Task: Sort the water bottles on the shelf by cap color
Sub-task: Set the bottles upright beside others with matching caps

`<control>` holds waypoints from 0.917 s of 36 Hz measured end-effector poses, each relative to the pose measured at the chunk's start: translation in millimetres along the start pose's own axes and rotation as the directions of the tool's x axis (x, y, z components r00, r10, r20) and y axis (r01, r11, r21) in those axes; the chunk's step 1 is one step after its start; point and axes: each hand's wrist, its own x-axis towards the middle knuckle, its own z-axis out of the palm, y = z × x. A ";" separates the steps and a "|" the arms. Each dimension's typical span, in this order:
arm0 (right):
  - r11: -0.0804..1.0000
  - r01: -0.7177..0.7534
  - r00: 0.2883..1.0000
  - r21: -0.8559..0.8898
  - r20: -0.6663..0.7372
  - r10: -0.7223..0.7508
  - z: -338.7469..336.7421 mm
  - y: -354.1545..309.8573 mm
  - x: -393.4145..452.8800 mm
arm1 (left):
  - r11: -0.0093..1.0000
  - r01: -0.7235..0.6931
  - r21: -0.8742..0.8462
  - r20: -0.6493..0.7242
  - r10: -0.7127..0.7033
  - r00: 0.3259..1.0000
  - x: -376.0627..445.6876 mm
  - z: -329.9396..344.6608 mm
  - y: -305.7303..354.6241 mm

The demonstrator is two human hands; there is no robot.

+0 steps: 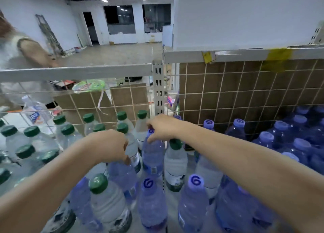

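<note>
Water bottles crowd a white shelf (pixel 190 158). Clear bottles with green caps (pixel 31 131) fill the left side, and blue bottles with purple caps (pixel 266 136) fill the right. In the middle the two kinds stand mixed. My right hand (pixel 162 127) grips the neck and purple cap of a blue bottle (pixel 152 155) there. My left hand (pixel 109 145) curls over the top of another blue bottle (pixel 123 177), hiding its cap. A green-capped bottle (pixel 175 160) stands just right of the bottle held by my right hand.
A white wire grid (pixel 228 92) backed by brown board closes the shelf's far side, with a perforated upright post (pixel 158 88) between the bays. Behind the grid at the left stands another person (pixel 22 57). Purple-capped bottles marked 6 (pixel 195 181) stand nearest me.
</note>
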 end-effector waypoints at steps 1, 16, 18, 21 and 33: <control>0.999 -0.007 1.000 0.033 -0.026 0.008 -1.4 1.8 -0.5 | 0.999 0.012 0.031 0.015 -0.012 1.000 -0.2 3.5 -0.2; 0.871 -0.004 0.832 0.492 -0.481 0.276 -116.5 41.0 -74.6 | 0.982 -0.172 -0.083 0.073 0.179 0.981 11.2 -4.4 -5.7; 0.857 -0.007 0.748 0.515 -0.567 0.346 -127.3 52.2 -84.5 | 0.975 -0.204 -0.091 0.022 0.207 0.978 10.2 -17.5 -6.3; 0.839 -0.031 0.582 0.543 -0.673 0.457 -139.9 73.0 -97.6 | 0.969 -0.223 -0.106 -0.140 0.207 0.968 0.8 -40.4 -0.9; 0.857 -0.264 0.460 0.442 -0.724 0.515 -142.4 168.8 -148.9 | 0.920 -0.364 -0.147 -0.521 0.240 0.819 -0.9 -113.3 48.6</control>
